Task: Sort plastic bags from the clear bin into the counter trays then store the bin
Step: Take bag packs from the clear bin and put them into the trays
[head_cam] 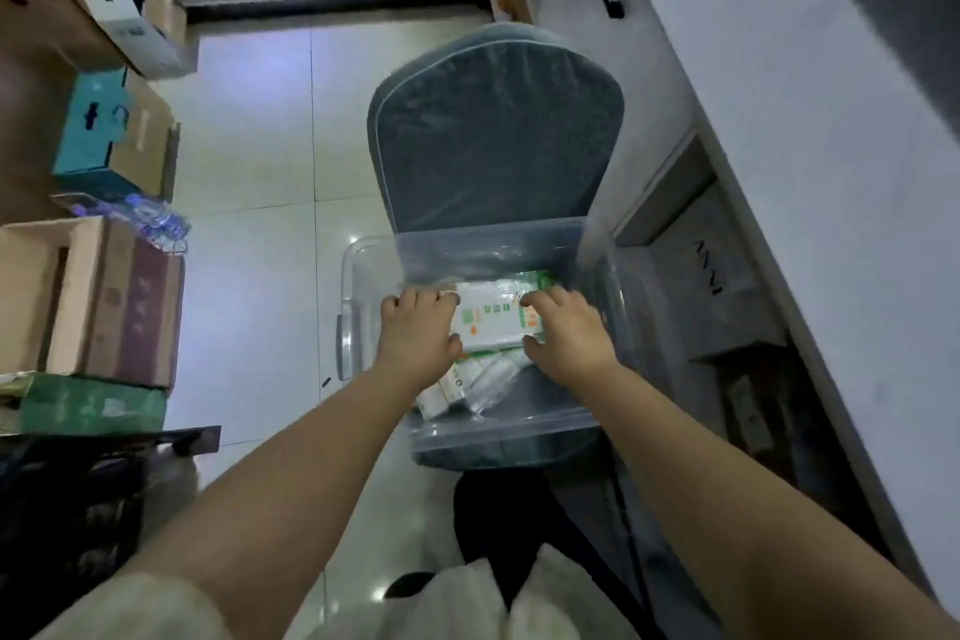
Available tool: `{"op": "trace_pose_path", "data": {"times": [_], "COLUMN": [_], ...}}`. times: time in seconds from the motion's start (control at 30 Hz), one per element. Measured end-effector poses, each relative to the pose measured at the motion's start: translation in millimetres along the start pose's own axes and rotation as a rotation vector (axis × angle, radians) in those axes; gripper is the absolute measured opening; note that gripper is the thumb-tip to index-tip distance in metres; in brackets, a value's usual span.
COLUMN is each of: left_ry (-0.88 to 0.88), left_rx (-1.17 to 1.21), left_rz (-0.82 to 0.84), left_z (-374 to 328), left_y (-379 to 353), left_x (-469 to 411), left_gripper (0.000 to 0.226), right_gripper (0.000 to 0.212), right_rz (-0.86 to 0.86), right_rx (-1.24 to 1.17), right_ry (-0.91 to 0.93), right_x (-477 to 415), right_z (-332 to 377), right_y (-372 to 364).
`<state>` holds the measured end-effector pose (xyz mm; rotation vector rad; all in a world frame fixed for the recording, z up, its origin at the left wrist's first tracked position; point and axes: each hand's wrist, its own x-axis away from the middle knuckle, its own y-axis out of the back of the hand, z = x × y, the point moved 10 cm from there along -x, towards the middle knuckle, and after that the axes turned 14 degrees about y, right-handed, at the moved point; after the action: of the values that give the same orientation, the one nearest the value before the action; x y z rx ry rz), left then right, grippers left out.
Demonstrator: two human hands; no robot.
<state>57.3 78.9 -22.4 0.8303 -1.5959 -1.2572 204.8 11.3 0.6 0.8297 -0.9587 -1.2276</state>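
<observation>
A clear plastic storage bin (597, 270) sat on the seat of a grey padded chair (493, 140), pushed close beside the long white desk (810, 130) that ran along the person's right. Inside the bin lay a flat white pack of plastic bags with green and orange print (491, 320), its long axis running roughly left to right between the two hands, on top of a few more white-and-green packs (457, 387) heaped nearer the person.

Both hands were down inside the bin. The left hand (418, 333) was closed on the left end of the top pack, with the thumb at its near edge and the other fingers (410, 299) curled over the far edge. The right hand (569, 333) gripped the right end the same way, the thumb tucked under the near edge. So the pack was held at both ends, and neither hand was nearer than the other.

I judged the pack was about to be lifted straight up and clear of the bin's walls, then carried right toward the desk. No trays showed on the part of the desk I could see. Cardboard boxes (111, 296) were stacked to the left across the pale tiled floor (249, 161).
</observation>
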Motion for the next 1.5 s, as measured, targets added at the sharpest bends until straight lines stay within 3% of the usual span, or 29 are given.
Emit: {"op": "trace_pose_path", "data": {"times": [0.23, 0.4, 0.67, 0.9, 1.0, 1.23, 1.5], "left_ry": [0.118, 0.187, 0.08, 0.065, 0.072, 0.045, -0.143], "left_rx": [0.007, 0.031, -0.013, -0.065, -0.07, 0.172, 0.083], "left_rz": [0.19, 0.308, 0.281, 0.488, 0.438, 0.374, 0.209], "left_z": [-15, -8, -40, -51, -55, -71, -83], "left_y": [-84, -133, -192, -240, -235, -178, -58], "left_x": [-55, -83, -170, -172, -162, -145, -129], "left_gripper": [0.047, 0.05, 0.069, 0.09, 0.078, 0.037, 0.036], "right_gripper": [0.056, 0.058, 0.055, 0.049, 0.047, 0.039, 0.035], "right_rz": [0.16, 0.149, 0.161, 0.115, 0.113, 0.097, -0.112], "right_rx": [-0.13, -0.205, -0.17, -0.23, -0.241, -0.21, -0.157], "right_ry": [-0.075, -0.151, -0.169, -0.171, -0.156, -0.077, -0.125], "right_x": [-54, -82, -120, -109, -105, -85, -46], "right_z": [-78, -116, -160, -167, -161, -131, -88], "right_y": [-72, -109, -163, -174, -171, -131, -42]}}
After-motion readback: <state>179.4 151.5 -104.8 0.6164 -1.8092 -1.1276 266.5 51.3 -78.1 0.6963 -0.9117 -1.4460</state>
